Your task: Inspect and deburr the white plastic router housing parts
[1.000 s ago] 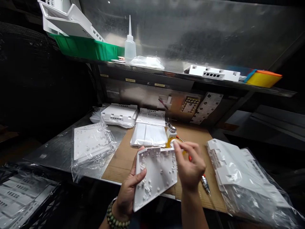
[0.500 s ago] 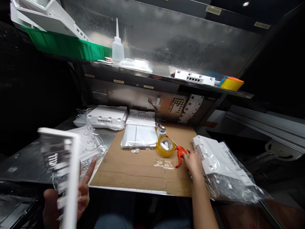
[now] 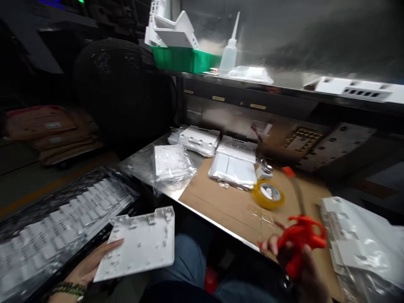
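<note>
My left hand grips a white plastic housing panel by its left edge, low in the view over my lap. The panel's inner side, with small posts and clips along its rim, faces up. At the lower right, my right hand is wrapped round a red air blow gun, smeared by motion. Its thin nozzle points up and away, ending in a red tip. A yellow tape roll and a small pump-top bottle stand just beyond the gun on the cardboard.
Bagged white panels and a wrapped stack lie on the bench; more white parts sit at right. Left of me, a black-lined box holds several housings. The shelf carries a green bin and a squeeze bottle.
The view has swung left. My right hand has lifted the air blow gun off the cardboard toward me. The panel in my left hand has gone from upright to nearly flat.
</note>
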A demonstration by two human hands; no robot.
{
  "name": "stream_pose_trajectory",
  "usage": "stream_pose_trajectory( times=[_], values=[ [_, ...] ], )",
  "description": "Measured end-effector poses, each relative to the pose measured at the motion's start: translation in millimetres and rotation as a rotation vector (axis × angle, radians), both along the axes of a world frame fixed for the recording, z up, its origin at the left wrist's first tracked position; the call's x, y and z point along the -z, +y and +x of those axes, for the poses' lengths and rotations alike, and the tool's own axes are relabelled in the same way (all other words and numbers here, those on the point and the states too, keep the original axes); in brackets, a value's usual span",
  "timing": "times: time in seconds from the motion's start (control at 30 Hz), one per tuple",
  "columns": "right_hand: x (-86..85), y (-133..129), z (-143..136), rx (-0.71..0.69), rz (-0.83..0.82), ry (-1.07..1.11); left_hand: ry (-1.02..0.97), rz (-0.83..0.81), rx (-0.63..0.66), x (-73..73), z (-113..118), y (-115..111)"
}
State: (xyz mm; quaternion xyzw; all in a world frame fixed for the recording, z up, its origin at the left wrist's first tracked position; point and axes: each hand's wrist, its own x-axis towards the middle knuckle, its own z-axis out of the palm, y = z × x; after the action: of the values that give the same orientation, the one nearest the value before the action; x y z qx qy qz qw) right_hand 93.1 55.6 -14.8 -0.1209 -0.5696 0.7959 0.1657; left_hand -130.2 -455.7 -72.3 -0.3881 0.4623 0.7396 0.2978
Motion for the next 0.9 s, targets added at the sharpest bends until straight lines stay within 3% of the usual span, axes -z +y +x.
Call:
stream_pose_trajectory(
  times=[0.07,0.13,0.23,0.3,0.43,0.53,0.7,0.8,0.9],
  values=[
    [4.5,-44,-4,-0.435,0.067,-0.083,-0.045,0.007,-0.056,13.8,4,15],
    [7.2,-84,-10,-0.69,0.366,-0.304,-0.031,-0.018,-0.177,34.5,4,34],
    [8.7,-124,-14,-0.732,0.908,-0.615,-0.016,-0.039,-0.346,63.7,3,62],
    [10.4,-135,-12,-0.686,1.064,-0.719,-0.026,-0.016,-0.406,74.0,3,77],
    [16.6,-132,-1,-0.721,1.003,-0.746,-0.035,0.045,-0.417,77.1,2,93],
    [19.5,-126,5,-0.63,0.988,-0.784,-0.011,0.011,-0.429,76.7,-2,98],
    [14.4,-128,4,-0.66,0.916,-0.754,0.028,-0.014,-0.41,75.9,-3,101],
    [10.0,-130,3,-0.572,0.926,-0.793,0.016,-0.003,-0.384,72.7,0,100],
    [10.9,-133,4,-0.645,0.884,-0.742,0.003,0.018,-0.369,69.6,3,99]
  ],
)
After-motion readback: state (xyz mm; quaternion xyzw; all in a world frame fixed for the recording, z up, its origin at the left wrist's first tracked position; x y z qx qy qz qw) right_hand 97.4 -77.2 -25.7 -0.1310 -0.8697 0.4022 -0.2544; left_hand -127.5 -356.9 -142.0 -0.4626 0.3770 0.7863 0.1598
